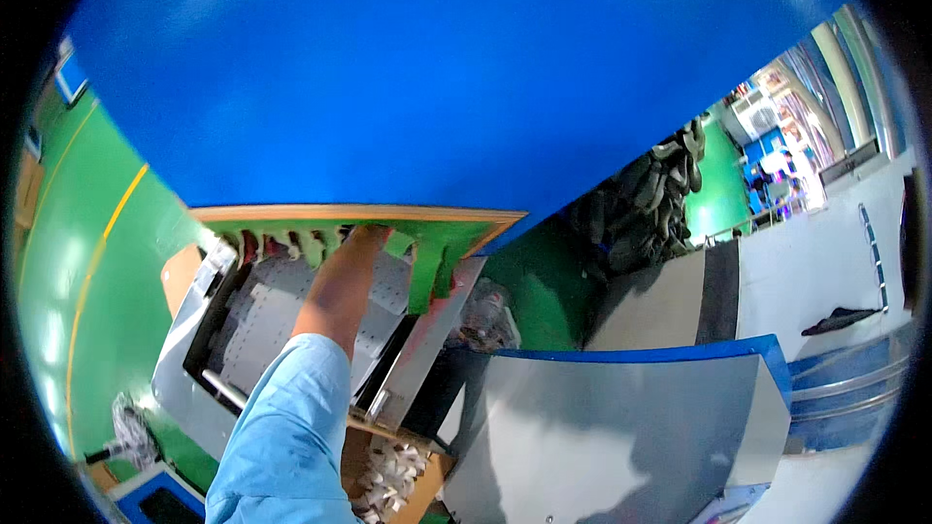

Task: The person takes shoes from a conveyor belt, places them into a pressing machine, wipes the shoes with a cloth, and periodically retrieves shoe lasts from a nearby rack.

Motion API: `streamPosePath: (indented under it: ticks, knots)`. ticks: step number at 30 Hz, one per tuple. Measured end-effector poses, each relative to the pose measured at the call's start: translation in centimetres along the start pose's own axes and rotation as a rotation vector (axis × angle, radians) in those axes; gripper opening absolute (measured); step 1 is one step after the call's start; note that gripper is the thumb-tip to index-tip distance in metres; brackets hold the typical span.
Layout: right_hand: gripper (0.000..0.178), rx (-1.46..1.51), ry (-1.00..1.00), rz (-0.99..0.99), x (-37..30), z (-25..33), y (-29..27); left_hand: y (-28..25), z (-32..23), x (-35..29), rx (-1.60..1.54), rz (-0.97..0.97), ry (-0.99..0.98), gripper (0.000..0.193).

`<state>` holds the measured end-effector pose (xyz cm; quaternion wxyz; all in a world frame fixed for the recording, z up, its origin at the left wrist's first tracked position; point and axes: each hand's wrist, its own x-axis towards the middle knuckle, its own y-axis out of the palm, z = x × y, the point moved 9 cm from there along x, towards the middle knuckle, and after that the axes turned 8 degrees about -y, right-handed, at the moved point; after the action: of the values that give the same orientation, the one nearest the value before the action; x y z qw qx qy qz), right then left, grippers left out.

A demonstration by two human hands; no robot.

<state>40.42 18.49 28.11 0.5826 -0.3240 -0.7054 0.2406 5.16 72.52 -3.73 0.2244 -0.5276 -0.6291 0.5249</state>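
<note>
One arm in a light blue sleeve rises from the lower edge, left of the middle, and I take it for my left one. My left hand (369, 235) reaches in under the rim of a large blue machine cover (437, 78). Its fingers are hidden behind the rim and the green strip curtain (423, 274) hanging there in ragged strips. Below the forearm lies a grey perforated bed (277, 315) in a frame with dark edges. What the fingers touch, if anything, does not show. My right hand is out of view.
Under the bed stands a cardboard box with white scraps (393, 475). A curved grey panel (621, 417) with a blue edge is at the lower right. Behind it, dark shoe-like pieces (660, 184) hang in a heap. Green floor (97, 223) with yellow lines runs along the left.
</note>
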Motion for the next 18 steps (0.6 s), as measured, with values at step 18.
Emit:
streamPosePath:
  ticks: [18]
  knots:
    - [0.049,0.040,0.051,0.043,-1.7,0.2,-2.3,10.2,14.5,-11.0,0.141,-0.337,0.311,0.058]
